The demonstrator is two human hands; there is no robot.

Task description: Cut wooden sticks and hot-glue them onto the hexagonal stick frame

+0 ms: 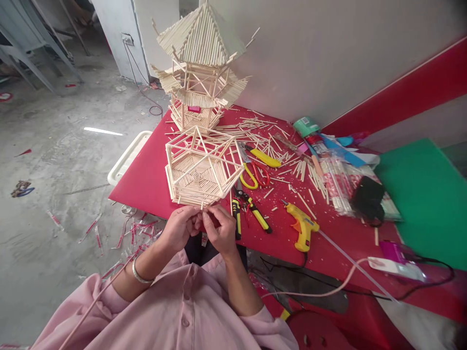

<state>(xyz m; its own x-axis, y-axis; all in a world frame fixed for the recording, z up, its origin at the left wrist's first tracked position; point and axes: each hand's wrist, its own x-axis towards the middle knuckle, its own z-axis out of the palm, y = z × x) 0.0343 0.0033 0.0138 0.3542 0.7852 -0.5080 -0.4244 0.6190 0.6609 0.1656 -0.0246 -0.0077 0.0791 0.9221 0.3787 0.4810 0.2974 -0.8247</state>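
Observation:
My left hand [180, 226] and my right hand [221, 227] meet at the front edge of the red table, fingers closed together. Between their fingertips shows the pale end of a short wooden stick [202, 206]; the rest of it is hidden. Just beyond my fingers stands a six-sided frame [199, 177] of glued wooden sticks, with a patterned stick floor and an open top ring. Behind it rises a pagoda model [204, 43] of the same sticks, with two tiers of roof.
Right of the frame lie red-and-yellow scissors [251, 175], a yellow-handled cutter [264, 157], black-and-yellow pliers [255, 211] and a yellow glue gun [301, 226] with its cord. Loose sticks [270, 141] scatter behind; packaged sticks [339, 184] lie farther right. Wrappers [134, 233] litter the floor.

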